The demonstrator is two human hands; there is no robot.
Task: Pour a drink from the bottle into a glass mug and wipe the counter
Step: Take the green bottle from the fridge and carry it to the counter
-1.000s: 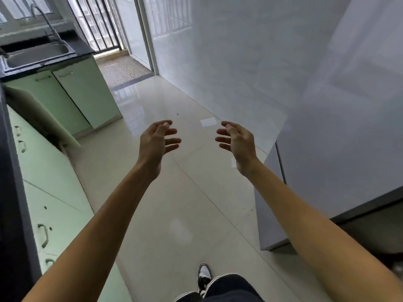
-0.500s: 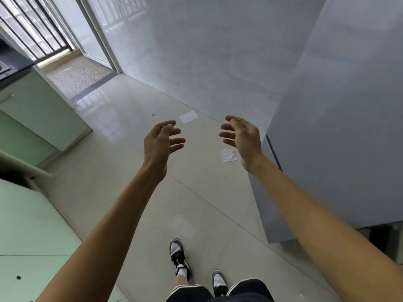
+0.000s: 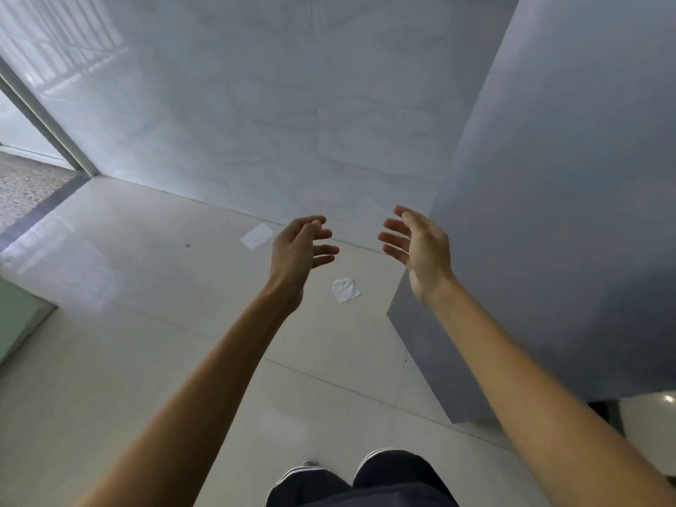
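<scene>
Now | left hand (image 3: pixel 298 250), right hand (image 3: pixel 424 250): grip slack, empty | grey cabinet (image 3: pixel 548 214) at right | paper scrap (image 3: pixel 345 290) on floor (image 3: pixel 146 287)

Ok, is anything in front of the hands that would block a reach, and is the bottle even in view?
No bottle or mug shows, so no path can be judged. The left hand and right hand hang open over the floor; a grey cabinet stands close beside the right hand.
</scene>
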